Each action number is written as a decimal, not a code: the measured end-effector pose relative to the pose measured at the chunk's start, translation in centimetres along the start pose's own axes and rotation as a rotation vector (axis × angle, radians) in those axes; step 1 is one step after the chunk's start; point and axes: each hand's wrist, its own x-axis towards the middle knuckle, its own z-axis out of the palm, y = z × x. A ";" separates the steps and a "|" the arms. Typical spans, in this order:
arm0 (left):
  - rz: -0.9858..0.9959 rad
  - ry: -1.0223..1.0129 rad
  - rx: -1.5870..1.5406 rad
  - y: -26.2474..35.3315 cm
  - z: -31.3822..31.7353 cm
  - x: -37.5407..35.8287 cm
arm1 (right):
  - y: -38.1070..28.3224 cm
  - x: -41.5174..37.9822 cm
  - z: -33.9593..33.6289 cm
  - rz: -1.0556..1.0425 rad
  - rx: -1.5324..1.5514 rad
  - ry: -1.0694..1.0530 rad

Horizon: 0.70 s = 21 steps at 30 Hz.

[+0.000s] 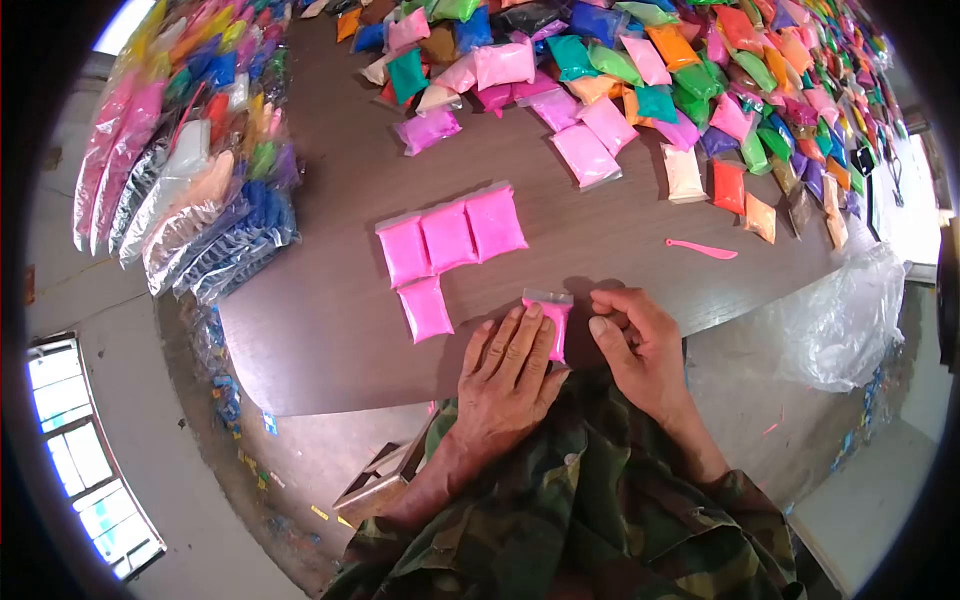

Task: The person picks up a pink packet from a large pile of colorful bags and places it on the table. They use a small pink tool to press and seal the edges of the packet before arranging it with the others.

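Note:
My left hand lies flat on the brown table, its fingers resting on the left side of a small pink packet near the front edge. Just right of that packet is my right hand, thumb and fingertips at its edge; whether it grips the packet I cannot tell. Three pink packets lie side by side in a row farther back on the left. A fourth pink packet lies under that row's left end.
A large heap of coloured packets covers the table's far side. A pink plastic spatula lies to the right. Bundled packets in clear bags are stacked at the left. A clear plastic bag hangs off the right edge.

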 end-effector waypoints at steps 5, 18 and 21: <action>0.040 0.026 0.090 0.1 0.0 0.3 | 0.7 0.8 0.0 0.034 0.134 0.034; 0.028 -0.013 0.050 1.0 -1.1 0.0 | 0.4 -0.1 -0.1 0.053 0.161 0.057; 0.048 -0.006 0.084 0.9 -0.7 0.0 | 0.5 -0.1 -0.3 0.041 0.153 0.060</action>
